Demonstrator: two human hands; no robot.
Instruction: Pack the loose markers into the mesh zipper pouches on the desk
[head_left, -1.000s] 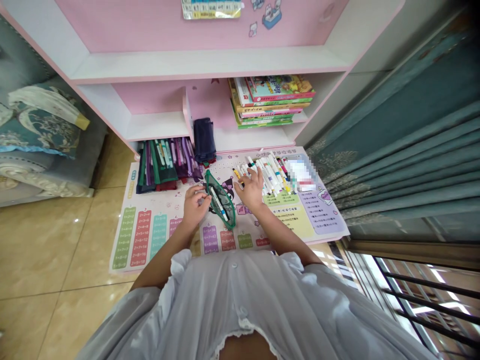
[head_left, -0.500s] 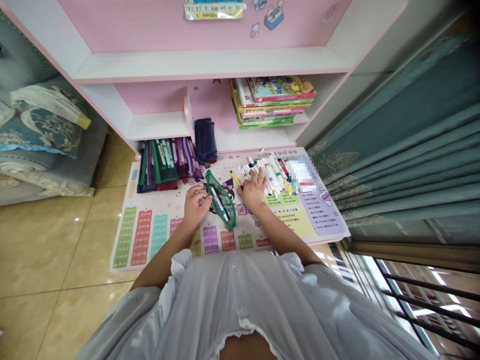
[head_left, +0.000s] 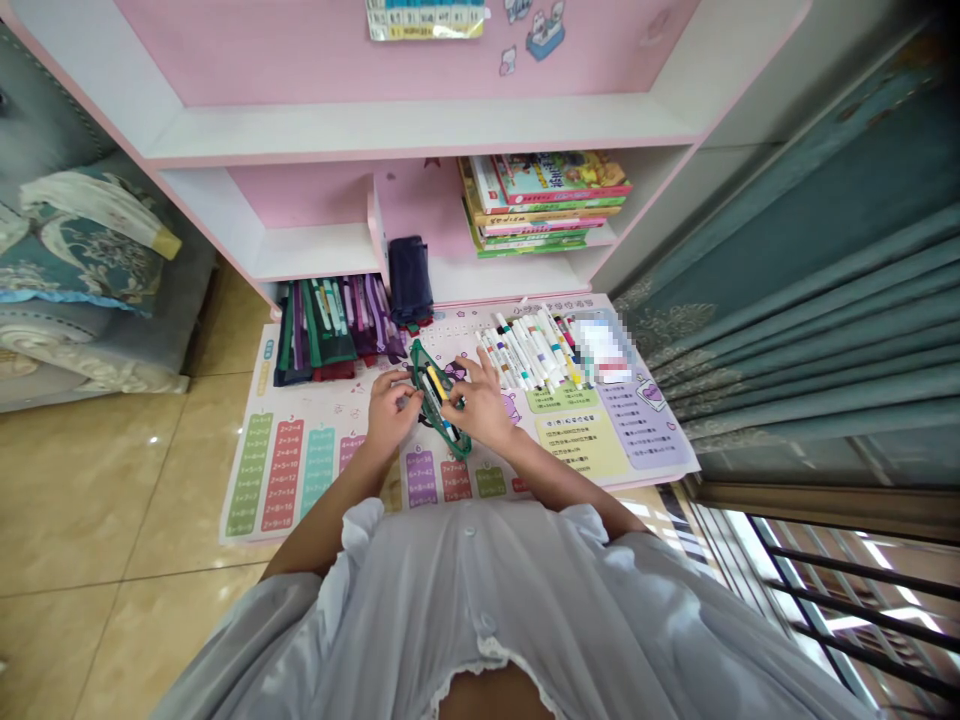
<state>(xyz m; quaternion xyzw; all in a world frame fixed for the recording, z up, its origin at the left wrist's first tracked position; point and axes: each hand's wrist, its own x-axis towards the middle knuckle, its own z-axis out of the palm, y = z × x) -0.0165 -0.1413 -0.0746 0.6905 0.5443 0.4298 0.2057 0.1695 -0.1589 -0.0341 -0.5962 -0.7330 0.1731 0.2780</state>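
A green mesh pencil pouch (head_left: 441, 425) lies open on a printed desk mat (head_left: 315, 455). My left hand (head_left: 390, 408) pinches the pouch's left edge and holds its mouth apart. My right hand (head_left: 480, 400) is closed on a yellow marker (head_left: 436, 383) and has it at the pouch's mouth, beside a white marker inside. Several loose markers (head_left: 529, 350) lie in a heap just right of my right hand.
Several filled pouches (head_left: 330, 325) stand in a row at the back left of the mat, with a dark blue pouch (head_left: 410, 278) behind them. A stack of books (head_left: 544, 200) fills the pink shelf's right cubby. A teal curtain (head_left: 795, 300) hangs at right.
My right hand left the marker heap with a yellow marker and moved left to the pouch's mouth. My left hand has kept its hold on the pouch.
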